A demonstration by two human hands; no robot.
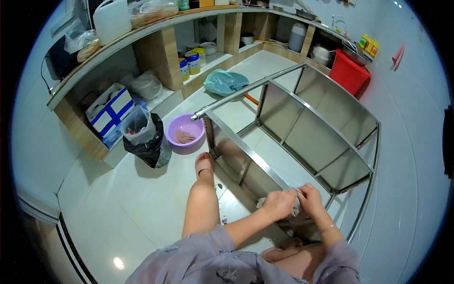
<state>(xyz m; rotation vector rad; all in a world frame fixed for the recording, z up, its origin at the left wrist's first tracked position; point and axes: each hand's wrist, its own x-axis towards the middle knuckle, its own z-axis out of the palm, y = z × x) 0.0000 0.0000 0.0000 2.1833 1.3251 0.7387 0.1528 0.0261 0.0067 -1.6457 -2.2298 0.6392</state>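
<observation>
A stainless steel shelf rack (259, 162) lies on its side on the tiled floor in front of me, its shelf panels standing upright. Both my hands are at its near bar. My left hand (278, 204) is closed round a pale, crumpled cloth (297, 204), parts of which stick out on either side of the fist. Against the same cloth, my right hand (312, 201) has its fingers bent and pressed together. The cloth touches the metal near the rack's close corner; my hands partly hide it.
Left of the rack stands a purple basin (198, 138) with a wet-looking cloth inside. Beside it is a bin bag (163, 146). A teal plastic bag (224, 81) lies beyond. A red bucket (349, 71) stands at the far right. Low cabinets (163, 52) curve along the back.
</observation>
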